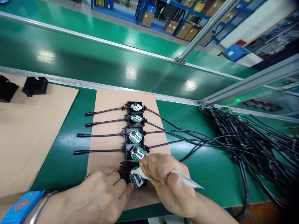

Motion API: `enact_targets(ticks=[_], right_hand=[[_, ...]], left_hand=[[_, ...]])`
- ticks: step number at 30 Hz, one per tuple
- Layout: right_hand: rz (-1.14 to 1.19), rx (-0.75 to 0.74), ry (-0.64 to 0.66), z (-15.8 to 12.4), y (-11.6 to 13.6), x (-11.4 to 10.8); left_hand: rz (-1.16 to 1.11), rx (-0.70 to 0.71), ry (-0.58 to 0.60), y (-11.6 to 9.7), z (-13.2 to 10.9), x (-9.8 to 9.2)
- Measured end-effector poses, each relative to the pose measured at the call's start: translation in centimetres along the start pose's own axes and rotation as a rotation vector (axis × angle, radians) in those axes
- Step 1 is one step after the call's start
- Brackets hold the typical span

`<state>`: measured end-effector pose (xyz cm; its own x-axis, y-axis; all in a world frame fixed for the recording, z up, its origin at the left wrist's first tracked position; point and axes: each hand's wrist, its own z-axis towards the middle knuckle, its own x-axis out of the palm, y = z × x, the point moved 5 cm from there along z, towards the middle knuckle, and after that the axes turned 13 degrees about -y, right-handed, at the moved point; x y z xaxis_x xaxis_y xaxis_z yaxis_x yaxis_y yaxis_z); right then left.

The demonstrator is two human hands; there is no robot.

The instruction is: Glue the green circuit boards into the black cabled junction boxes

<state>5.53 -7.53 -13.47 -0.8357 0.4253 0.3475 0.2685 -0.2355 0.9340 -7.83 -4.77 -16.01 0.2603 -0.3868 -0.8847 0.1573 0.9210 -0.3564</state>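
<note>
My right hand [168, 180] is closed around a soft white squeeze bag [187, 179], whose tail sticks out past the fist. Its white nozzle end [143, 173] meets the round green circuit board [135, 183] in the nearest black box [125, 170]. A looping white paste bead lies on that board. My left hand [105, 193] grips this box from the left with curled fingers, a fingertip at the board's edge. Behind it stand several like boxes in a row, among them one with a paste-marked board [135, 136], each with black cables on both sides.
Cardboard [105, 102] lies under the row on a green table [70, 130]. A tangle of black cables [247, 149] fills the right side. Another cardboard sheet [28, 124] at left bears two black boxes, one open box [36, 85] among them. A metal frame rail [173, 99] borders the back.
</note>
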Motion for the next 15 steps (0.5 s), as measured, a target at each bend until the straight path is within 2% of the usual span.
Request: enact_targets(ticks=[6,12,15], right_hand=[[-0.112,-0.106,0.061,-0.2,0.5,-0.2],[-0.202,-0.219,0.292,-0.9,0.2,-0.1],[-0.222,-0.266,0.278,-0.6,0.7,-0.5]], left_hand=[[-0.014,-0.012,0.0,0.0,-0.2,0.1],[-0.01,-0.027,0.045,0.0,-0.6,1.0],[-0.012,-0.032,0.041,0.1,-0.6,1.1]])
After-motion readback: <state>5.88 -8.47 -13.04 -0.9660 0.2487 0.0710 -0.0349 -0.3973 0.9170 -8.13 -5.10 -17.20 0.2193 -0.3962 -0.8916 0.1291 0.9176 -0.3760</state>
